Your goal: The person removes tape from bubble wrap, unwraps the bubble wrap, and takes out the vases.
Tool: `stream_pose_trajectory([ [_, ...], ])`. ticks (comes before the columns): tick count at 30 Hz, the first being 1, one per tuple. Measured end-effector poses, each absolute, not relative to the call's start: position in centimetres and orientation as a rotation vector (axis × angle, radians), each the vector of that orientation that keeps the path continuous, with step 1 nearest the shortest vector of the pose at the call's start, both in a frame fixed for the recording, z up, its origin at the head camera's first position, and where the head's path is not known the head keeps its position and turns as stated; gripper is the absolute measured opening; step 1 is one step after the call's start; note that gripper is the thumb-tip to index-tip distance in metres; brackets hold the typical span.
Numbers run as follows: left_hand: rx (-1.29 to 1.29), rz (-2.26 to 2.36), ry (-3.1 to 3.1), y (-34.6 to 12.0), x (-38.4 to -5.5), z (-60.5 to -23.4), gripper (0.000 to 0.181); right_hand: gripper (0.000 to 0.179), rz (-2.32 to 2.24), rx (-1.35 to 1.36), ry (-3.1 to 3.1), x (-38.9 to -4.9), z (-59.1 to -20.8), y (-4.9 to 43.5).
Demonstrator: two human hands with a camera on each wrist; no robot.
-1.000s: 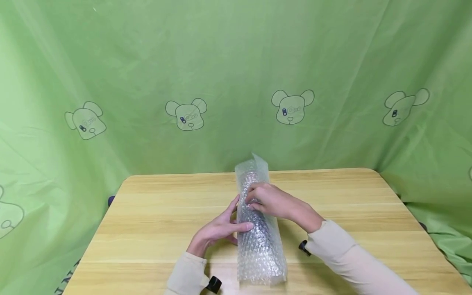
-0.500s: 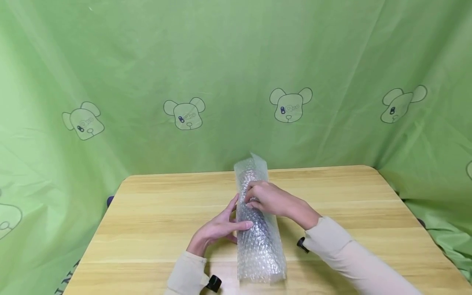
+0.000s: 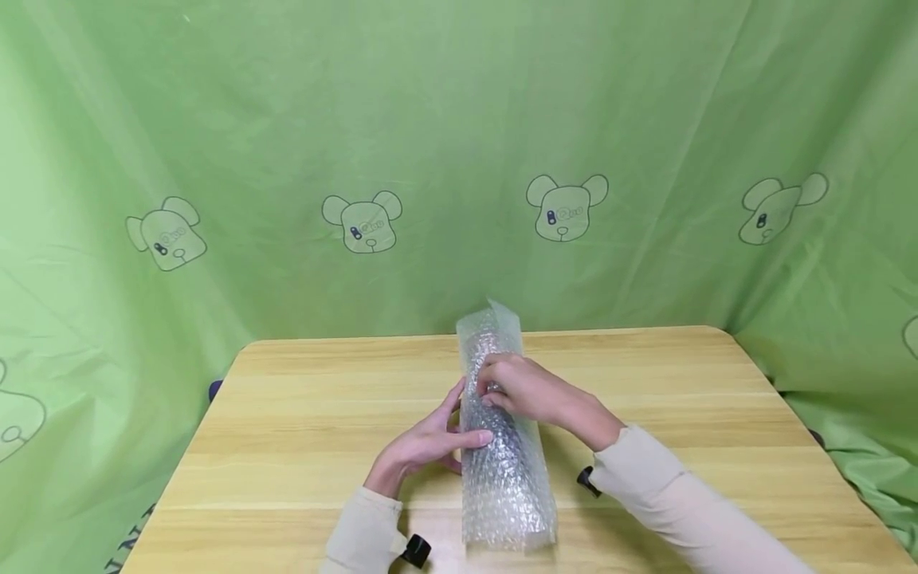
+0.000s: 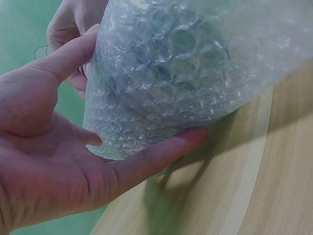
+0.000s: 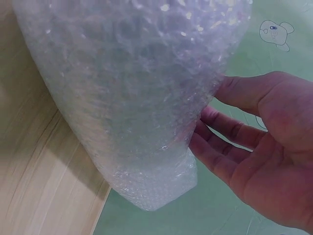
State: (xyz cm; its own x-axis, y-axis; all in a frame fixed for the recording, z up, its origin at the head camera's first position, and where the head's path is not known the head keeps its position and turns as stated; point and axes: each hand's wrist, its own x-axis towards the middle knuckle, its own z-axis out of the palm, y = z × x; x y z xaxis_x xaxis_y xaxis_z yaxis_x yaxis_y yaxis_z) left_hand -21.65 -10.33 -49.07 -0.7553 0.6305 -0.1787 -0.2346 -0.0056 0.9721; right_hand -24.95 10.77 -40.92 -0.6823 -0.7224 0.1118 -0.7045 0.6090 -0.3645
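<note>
A long bundle of clear bubble wrap [image 3: 505, 494] lies lengthwise on the wooden table, its far end overlapping the back edge. Something darker shows through its middle; the wrap hides what it is. My left hand [image 3: 428, 438] holds the bundle's left side, thumb on top and fingers spread lower down along the side. In the left wrist view, the pinky-side finger [image 4: 171, 147] lies under the bubble wrap's [image 4: 161, 73] curve. Farther up, my right hand [image 3: 527, 387] pinches the wrap on top between thumb and bent fingers. The right wrist view shows its thumb [image 5: 239, 90] against the bubble wrap [image 5: 127, 98].
The light wooden table [image 3: 308, 399] has rounded back corners. Behind it and at both sides hangs a green curtain [image 3: 459, 119] printed with bear heads. Small black devices [image 3: 416, 551] sit below both pale sleeves [image 3: 366, 526].
Both hands keep their places on the bubble wrap. The right forearm has shifted very slightly left, and the head view has moved a little.
</note>
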Motion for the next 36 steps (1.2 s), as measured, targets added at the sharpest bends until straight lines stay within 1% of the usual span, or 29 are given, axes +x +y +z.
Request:
stream_pose_trajectory([
  [14,0.405,1.83,1.655,-10.3,-21.7,-49.1,0.11,0.015,-0.681,-1.277,2.834,-24.4,-41.3,11.8],
  [21,0.407,1.834,1.645,-10.6,-21.7,-49.3,0.11,0.007,-0.768,-1.369,2.846,-23.9,-41.6,12.5],
  [24,0.409,1.835,1.654,-10.7,-21.7,-49.3,0.109,0.007,-0.793,-1.397,2.843,-23.8,-41.7,12.7],
  [36,0.396,1.836,1.642,-10.5,-21.7,-49.4,0.112,0.019,-0.846,-1.483,2.883,-23.1,-42.4,13.9],
])
